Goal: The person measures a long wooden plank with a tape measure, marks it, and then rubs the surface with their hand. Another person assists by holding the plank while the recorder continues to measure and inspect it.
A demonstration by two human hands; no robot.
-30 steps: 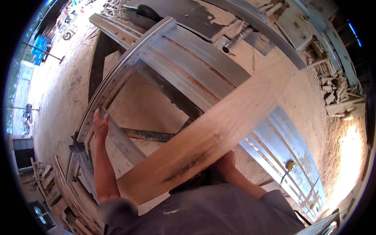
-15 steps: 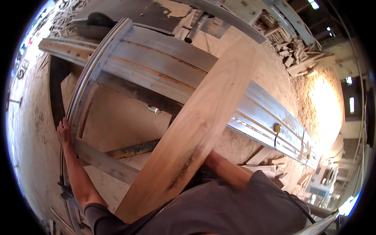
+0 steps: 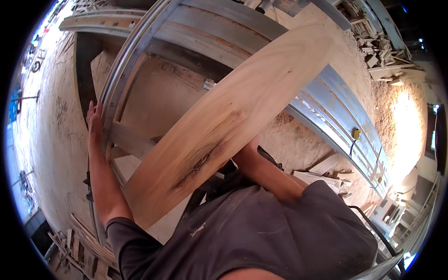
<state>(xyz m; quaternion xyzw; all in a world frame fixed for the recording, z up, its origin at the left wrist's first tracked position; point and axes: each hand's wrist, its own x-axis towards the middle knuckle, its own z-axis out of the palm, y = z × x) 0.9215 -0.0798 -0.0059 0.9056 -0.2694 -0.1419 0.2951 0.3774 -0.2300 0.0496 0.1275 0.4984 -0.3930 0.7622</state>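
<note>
A long, wide wooden board (image 3: pixel 233 112) with a dark knot and crack slants across the middle, its near end by my left forearm. My right hand (image 3: pixel 252 145) is at its lower right edge and holds it from beneath. The board hides most of those fingers. My left hand (image 3: pixel 95 117) lies at the outer side of a long metal rail (image 3: pixel 122 60), fingers stretched and a little apart. Beyond the board is a slotted metal machine table (image 3: pixel 210 28), which reappears to the right of the board.
A yellow-topped knob (image 3: pixel 356 134) with a black cord stands on the table's right part. Offcuts (image 3: pixel 373 51) are heaped at the far right, near a sawdust pile (image 3: pixel 392 107). Wood strips (image 3: pixel 84 247) lie at the lower left. A metal crossbar (image 3: pixel 130 140) runs under the board.
The view has shifted, so the machine sits higher and further right. My left hand stays by the rail, its fingers now more stretched. The board has turned flatter, with its knot showing more.
</note>
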